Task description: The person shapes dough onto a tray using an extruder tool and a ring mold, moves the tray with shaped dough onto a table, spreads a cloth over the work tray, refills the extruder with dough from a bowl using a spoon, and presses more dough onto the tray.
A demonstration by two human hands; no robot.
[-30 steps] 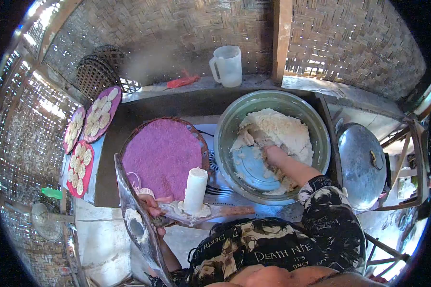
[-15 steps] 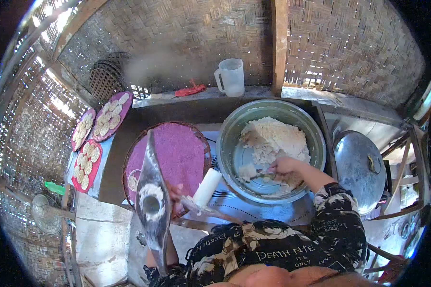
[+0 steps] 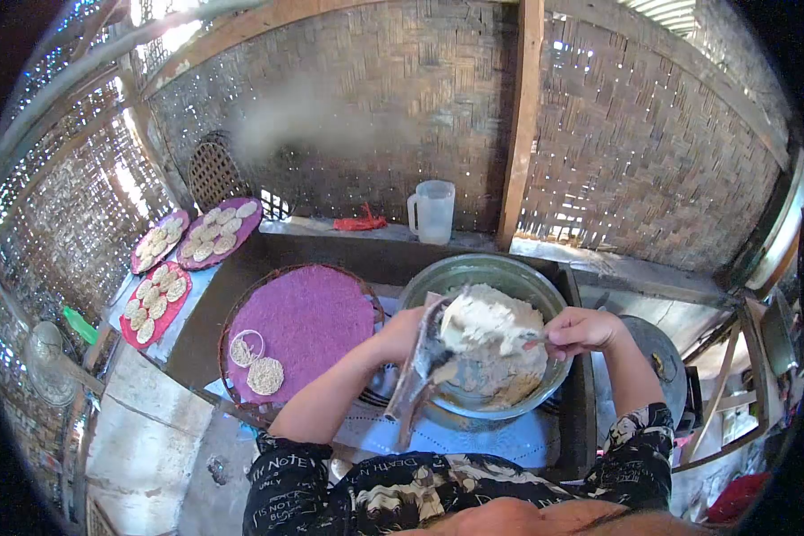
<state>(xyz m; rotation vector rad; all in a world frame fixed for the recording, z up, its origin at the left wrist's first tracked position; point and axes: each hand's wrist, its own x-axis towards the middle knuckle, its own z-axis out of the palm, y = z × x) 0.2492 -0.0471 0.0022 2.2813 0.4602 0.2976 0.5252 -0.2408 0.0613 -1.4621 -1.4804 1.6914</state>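
Observation:
My left hand (image 3: 400,337) is closed around a wooden hand press (image 3: 411,384), tilted at the left side of a large basin (image 3: 438,279). In my right hand (image 3: 582,331) is a small scoop-like utensil, its head mostly hidden by pale dough. A white lump of dough (image 3: 481,322) sits between the two hands at the press's opening. More crumbly dough (image 3: 509,366) lies in the basin below. Left of my hands is a round tray with a purple cloth (image 3: 322,313). It bears a round of pressed strands (image 3: 265,376) and another inside a pale ring (image 3: 247,333).
Several rounds lie on a red tray (image 3: 143,335) and two purple trays (image 3: 241,248) at far left. Behind the basin, a clear pitcher (image 3: 433,214) and a red plastic bag (image 3: 360,220) rest on a ledge. A lidded metal pot (image 3: 657,344) stands right.
The press has moved right from over the purple tray to the basin. My right hand has risen from the basin with dough on the utensil. The white cylinder is out of sight.

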